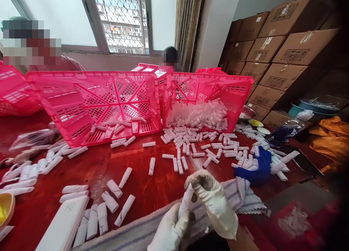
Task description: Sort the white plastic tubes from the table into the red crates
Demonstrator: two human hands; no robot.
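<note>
My left hand (172,227), in a pale glove, is closed around the lower part of a small white plastic tube (185,202). Gloved too, my right hand (214,200) pinches the upper end of the same tube, which is held tilted over the table's near edge. Several similar white tubes, some marked with a thin dark line, lie left of my hands, among them a loose tube (124,210). Beneath my hands a striped towel (141,227) runs along the table edge. Beyond them spreads a heap of shorter white tubes (188,136).
Two pink baskets lie on their sides on the red table (114,164): a left basket (120,102) and a right basket (240,94). A white box (64,222) is at near left, a blue cloth (255,169) at right. Cartons (283,76) are stacked behind. Two people sit beyond the baskets.
</note>
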